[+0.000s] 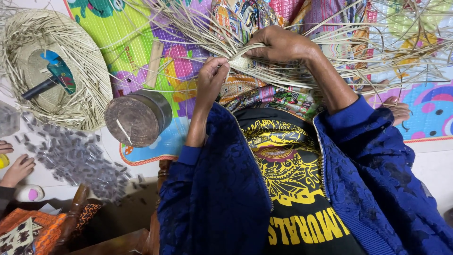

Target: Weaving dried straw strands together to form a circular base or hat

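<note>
meanwhile both hands are plaiting pale straw strips: left hand pinching one strand, right hand clamping the woven start, next crossing likely needing tension.

small clear plastic packets scattered on floor at left, greyish contents

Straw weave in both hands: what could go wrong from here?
1. The loose strands fan out and cross thickly around the woven patch; the left hand pinching there might catch the wrong one.
2. The right hand presses over the weave; if it shifts, the woven start may loosen.
3. Thin dry strips could snap where bent sharply.
</note>
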